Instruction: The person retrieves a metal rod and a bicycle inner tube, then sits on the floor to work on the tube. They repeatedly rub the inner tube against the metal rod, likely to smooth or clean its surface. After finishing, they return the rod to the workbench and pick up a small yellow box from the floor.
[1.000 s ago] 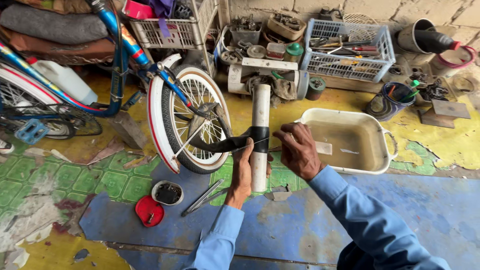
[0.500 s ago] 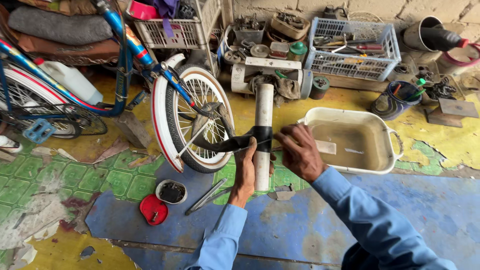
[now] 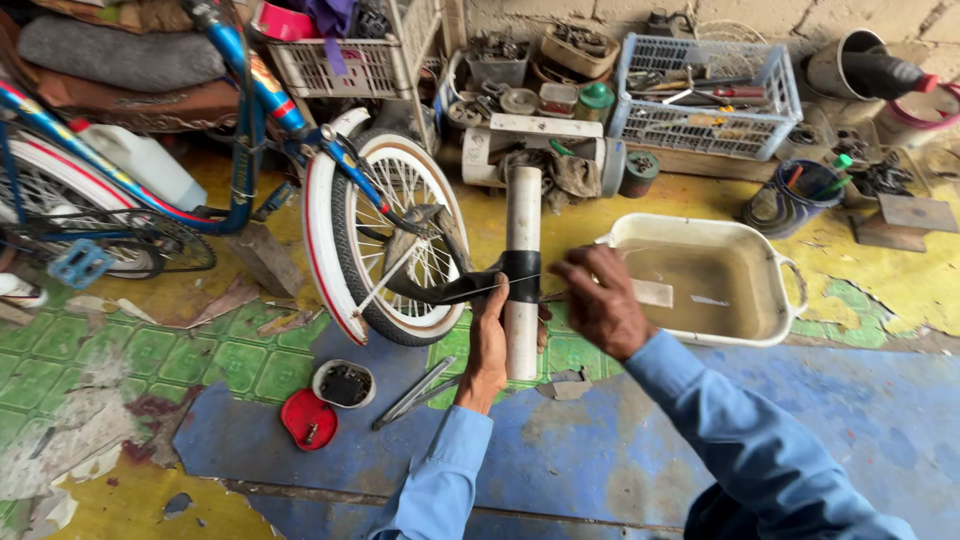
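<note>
The left hand [image 3: 489, 345] grips a black tube [image 3: 470, 288] against a white pipe [image 3: 523, 270], with its fingers closed around both. The tube is wrapped over the pipe and runs back to the bike wheel [image 3: 395, 240] just beside it on the left. The right hand [image 3: 600, 300] is on the other side of the pipe, close to the tube. Its fingers are pinched shut on something thin, but it is too small to tell what. The pipe lies on the floor [image 3: 600, 450], pointing away from the person. Its far end meets a white block [image 3: 545, 145] with a rag on it. A white tub [image 3: 790, 300] with brown water sits just right of the right hand, so that side is tight. The wheel blocks the left side. The most open room is the blue floor near the person, below the hands. On the floor near the left arm lie a small round tin [image 3: 344, 384], a red lid [image 3: 309, 420] and two metal levers [image 3: 415, 392]. Farther back, a blue basket [image 3: 700, 125] of tools and a white basket [image 3: 340, 65] stand by the wall, well apart from the hands.
</note>
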Available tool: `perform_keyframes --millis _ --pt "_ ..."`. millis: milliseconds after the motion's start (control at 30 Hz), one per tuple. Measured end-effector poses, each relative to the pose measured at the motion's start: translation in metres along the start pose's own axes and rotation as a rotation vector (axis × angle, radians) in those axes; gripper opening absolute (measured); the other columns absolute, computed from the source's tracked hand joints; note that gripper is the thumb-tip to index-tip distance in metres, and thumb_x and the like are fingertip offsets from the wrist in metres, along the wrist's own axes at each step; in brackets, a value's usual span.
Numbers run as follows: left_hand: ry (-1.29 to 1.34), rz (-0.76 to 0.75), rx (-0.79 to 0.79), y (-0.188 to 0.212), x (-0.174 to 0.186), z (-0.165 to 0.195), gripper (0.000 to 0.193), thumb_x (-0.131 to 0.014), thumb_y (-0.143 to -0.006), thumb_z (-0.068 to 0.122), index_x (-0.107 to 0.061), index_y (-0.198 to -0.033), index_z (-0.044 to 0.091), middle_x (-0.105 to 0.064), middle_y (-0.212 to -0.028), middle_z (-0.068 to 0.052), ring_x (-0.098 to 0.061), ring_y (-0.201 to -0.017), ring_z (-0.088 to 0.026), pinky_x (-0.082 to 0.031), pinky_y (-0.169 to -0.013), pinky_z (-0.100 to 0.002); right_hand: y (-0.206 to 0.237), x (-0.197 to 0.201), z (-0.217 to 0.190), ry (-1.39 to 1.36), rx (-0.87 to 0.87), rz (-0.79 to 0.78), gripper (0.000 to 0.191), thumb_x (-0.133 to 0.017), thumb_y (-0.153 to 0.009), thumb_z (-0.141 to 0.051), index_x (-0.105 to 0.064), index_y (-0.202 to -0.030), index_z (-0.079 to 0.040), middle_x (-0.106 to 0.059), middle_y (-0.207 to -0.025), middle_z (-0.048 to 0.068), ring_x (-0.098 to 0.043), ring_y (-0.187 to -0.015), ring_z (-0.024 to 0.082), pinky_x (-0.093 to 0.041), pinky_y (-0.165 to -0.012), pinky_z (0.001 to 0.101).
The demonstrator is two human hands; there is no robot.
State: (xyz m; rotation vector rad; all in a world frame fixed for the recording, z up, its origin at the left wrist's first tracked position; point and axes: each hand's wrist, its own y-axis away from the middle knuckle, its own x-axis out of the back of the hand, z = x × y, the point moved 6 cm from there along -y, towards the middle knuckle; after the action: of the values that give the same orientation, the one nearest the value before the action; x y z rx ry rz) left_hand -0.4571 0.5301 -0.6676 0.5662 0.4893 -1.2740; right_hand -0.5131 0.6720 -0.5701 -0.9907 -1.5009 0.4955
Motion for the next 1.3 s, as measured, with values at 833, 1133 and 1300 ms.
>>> perform_keyframes --millis 833,1133,1300 --pt "0.256 -0.297 0.019 0.01 -0.021 0.013 0.066 -0.036 -0.109 0.056 -0.061 -0.11 -0.004 -0.067 -0.085 -0.015 -0.061 -0.057 -0.02 -0.051 -0.049 -0.033 -0.002 0.004 0.008 -0.175 -0.075 0.074 0.043 -0.056 -0.073 0.016 -0.068 -0.11 -0.004 -0.061 -0.112 0.018 -0.063 -0.101 0.035 -0.054 -0.082 0.0432" --pt "0.281 -0.311 0.018 0.011 -0.023 0.015 0.067 -0.037 -0.109 0.057 -0.063 -0.112 -0.006 -0.067 -0.085 -0.015 -0.06 -0.057 -0.019 -0.05 -0.049 -0.032 -0.004 0.002 0.009 -0.115 -0.074 0.084 0.034 -0.061 -0.083 0.015 -0.069 -0.111 -0.004 -0.064 -0.112 0.015 -0.064 -0.101 0.033 -0.053 -0.084 0.042" --pt "0.269 -0.318 0.029 0.013 -0.024 0.018 0.066 -0.038 -0.108 0.057 -0.062 -0.11 -0.005 -0.067 -0.083 -0.015 -0.06 -0.055 -0.019 -0.05 -0.048 -0.032 -0.004 0.002 0.007 -0.194 -0.041 0.095 0.041 -0.057 -0.073 0.015 -0.067 -0.109 -0.002 -0.062 -0.112 0.017 -0.064 -0.102 0.035 -0.053 -0.083 0.0423"
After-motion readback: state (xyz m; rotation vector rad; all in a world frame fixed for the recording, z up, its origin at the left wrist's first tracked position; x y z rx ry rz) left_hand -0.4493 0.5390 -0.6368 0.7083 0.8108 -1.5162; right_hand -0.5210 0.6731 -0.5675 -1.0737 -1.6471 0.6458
